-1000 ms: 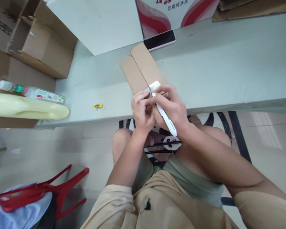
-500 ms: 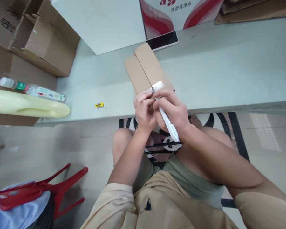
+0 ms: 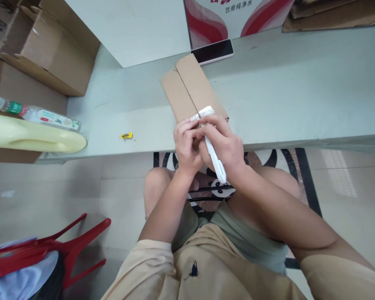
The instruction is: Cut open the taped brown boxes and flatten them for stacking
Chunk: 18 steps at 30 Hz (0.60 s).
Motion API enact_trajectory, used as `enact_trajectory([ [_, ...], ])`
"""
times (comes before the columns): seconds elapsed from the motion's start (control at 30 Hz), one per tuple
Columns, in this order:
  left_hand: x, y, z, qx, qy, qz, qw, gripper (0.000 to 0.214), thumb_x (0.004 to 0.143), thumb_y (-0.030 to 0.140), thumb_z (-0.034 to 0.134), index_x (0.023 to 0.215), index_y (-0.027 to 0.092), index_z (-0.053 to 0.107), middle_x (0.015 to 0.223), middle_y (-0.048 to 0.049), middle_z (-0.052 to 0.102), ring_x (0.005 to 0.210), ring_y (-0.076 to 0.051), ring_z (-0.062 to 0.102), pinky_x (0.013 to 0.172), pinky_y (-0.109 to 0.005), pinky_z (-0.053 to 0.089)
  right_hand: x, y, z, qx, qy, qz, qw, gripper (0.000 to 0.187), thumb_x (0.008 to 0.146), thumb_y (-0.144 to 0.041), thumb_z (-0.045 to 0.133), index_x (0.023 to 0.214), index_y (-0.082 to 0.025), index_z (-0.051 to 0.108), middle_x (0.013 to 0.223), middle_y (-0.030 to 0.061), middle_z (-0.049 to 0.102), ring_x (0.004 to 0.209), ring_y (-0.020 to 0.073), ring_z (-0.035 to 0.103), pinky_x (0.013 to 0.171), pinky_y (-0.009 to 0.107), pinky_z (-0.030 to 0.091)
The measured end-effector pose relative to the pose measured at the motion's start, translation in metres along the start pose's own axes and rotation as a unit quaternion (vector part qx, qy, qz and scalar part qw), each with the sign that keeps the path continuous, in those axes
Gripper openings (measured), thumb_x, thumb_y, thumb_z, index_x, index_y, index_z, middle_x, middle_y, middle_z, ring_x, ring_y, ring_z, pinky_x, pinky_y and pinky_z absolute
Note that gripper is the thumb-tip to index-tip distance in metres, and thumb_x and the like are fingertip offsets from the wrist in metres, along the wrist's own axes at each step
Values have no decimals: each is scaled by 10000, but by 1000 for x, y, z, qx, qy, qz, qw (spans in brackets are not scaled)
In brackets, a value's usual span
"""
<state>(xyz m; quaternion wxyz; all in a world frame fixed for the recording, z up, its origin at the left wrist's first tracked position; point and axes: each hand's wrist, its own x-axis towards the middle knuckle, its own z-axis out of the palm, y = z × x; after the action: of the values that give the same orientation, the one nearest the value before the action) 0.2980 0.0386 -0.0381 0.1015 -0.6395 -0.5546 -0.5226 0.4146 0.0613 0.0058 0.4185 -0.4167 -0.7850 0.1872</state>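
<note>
A small brown cardboard box (image 3: 185, 92) lies at a slant near the table's front edge, with a seam running along its top. A strip of shiny tape (image 3: 207, 111) crosses its near end. My left hand (image 3: 186, 146) is closed on that near end, fingers curled over the tape's left part. In my right hand (image 3: 226, 143) is a white utility knife (image 3: 216, 161), gripped like a pen with its handle slanting back towards me. Its tip is at the tape by the seam, mostly hidden behind my fingers.
Behind the box stand a phone (image 3: 214, 51), a white box (image 3: 143, 31) and a red-and-white carton (image 3: 237, 21). A yellow wrapper (image 3: 126, 135), a pale yellow bottle (image 3: 34, 134) and a clear plastic bottle (image 3: 54, 118) lie to the left. Below is a red plastic chair (image 3: 73, 246).
The knife's handle has swung slightly left and the blade is now covered by my fingers. My right hand sits a little closer to my left. The view has shifted slightly.
</note>
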Motion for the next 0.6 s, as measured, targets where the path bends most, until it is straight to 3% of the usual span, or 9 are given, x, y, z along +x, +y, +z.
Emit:
enact_trajectory([
  [0.17, -2, -4, -1, -16, -14, -14, 1000, 205, 936, 389, 558, 1099, 264, 558, 1179, -61, 654, 1222, -224, 588, 1102, -481, 469, -3, 0, 3, 13, -10, 11, 1000, 187, 896, -151, 533, 907, -242, 696, 1232, -13, 698, 827, 93, 670, 568, 228, 426],
  [0.43, -2, -1, 0, 9, 7, 11, 1000, 182, 934, 352, 556, 1065, 227, 571, 1153, -64, 651, 1190, -218, 595, 1077, -455, 484, -2, 2, -2, 74, 6, -15, 997, 195, 885, -162, 509, 860, -214, 695, 1151, 28, 699, 924, 129, 692, 783, 242, 543],
  [0.6, -2, 0, -1, -6, 8, 8, 1000, 147, 933, 323, 569, 1052, 235, 576, 1160, -55, 643, 1194, -205, 588, 1084, -439, 479, -5, 1, -2, 90, 21, -28, 995, 178, 838, -112, 493, 776, -194, 638, 1083, 54, 669, 825, 131, 669, 732, 273, 533],
])
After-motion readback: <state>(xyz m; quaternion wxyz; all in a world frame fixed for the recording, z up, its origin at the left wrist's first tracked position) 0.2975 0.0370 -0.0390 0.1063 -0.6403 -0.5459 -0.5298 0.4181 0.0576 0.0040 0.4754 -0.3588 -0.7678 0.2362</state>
